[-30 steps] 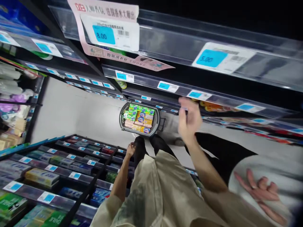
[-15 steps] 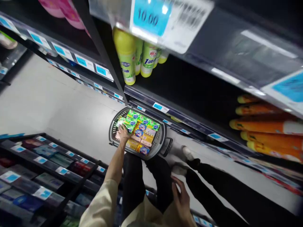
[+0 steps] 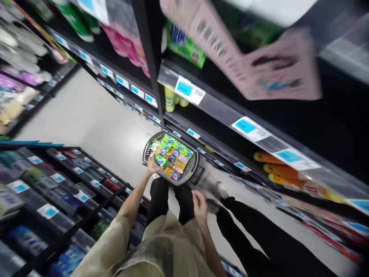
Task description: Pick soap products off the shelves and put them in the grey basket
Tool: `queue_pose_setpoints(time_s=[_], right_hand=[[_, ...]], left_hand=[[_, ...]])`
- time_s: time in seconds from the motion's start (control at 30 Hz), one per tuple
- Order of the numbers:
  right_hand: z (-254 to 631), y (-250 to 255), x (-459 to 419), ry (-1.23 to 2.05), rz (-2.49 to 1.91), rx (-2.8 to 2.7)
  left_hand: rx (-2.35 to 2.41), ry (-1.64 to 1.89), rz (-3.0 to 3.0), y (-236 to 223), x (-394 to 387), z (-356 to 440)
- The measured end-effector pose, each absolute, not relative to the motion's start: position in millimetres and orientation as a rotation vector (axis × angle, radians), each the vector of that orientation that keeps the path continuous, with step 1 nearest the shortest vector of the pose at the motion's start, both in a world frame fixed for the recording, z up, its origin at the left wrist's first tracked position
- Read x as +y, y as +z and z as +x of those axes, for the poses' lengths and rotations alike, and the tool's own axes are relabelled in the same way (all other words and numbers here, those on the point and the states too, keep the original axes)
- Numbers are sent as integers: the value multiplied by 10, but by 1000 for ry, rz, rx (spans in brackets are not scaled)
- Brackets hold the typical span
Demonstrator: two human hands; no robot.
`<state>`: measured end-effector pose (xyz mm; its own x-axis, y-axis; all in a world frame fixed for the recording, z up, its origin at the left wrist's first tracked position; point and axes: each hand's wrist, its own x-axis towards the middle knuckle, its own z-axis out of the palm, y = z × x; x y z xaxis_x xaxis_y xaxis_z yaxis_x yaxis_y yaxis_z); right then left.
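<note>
A dark grey shopping basket [image 3: 196, 163] sits on the floor in front of my legs, with a handle on its right side. Green packs [image 3: 178, 146] of what look like laundry soap lie at its far side, and yellow-orange packs [image 3: 175, 175] nearer to me. My left hand [image 3: 153, 165] is over the basket's near left part, its fingers closed around a green soap pack [image 3: 160, 160]. Part of that pack is blurred. By my right thigh hangs my right hand [image 3: 200, 206], fingers loosely bent and apart, with nothing in it.
Shelving with price tags [image 3: 190, 90] rises close ahead, holding yellow bottles [image 3: 170, 99] and orange bottles [image 3: 284, 173]. A pink paper sign [image 3: 284, 67] juts out. Another shelf [image 3: 47, 209] runs along the left. A person's black-trousered legs [image 3: 245, 223] are at the right.
My left hand went from beside my leg down into the basket, and its fingers have closed on a green soap pack. My right hand dropped from near the shelf to my thigh. The view shifted.
</note>
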<state>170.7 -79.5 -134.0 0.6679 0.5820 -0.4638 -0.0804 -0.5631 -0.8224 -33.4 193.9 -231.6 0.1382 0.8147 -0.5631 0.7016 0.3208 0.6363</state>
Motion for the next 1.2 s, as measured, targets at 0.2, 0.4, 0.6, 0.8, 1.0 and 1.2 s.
queue_pose_setpoints(time_s=[0.2, 0.4, 0.6, 0.8, 1.0, 1.2], right_hand=[[1993, -223, 2, 1380, -1681, -188], [2140, 985, 390, 2073, -1258, -235], [2081, 1635, 296, 1882, -1164, -199], [2121, 1848, 224, 1649, -1182, -227], [2126, 1914, 162, 1437, -1209, -449], [2158, 1953, 41, 1068, -1133, -901]], left_hand=[[1076, 426, 1016, -507, 1386, -247], [739, 542, 745, 784, 819, 10], [810, 682, 823, 1337, 655, 209], [899, 793, 1126, 1621, 656, 237], [903, 788, 1055, 1796, 581, 371], [875, 858, 885, 1991, 587, 376]])
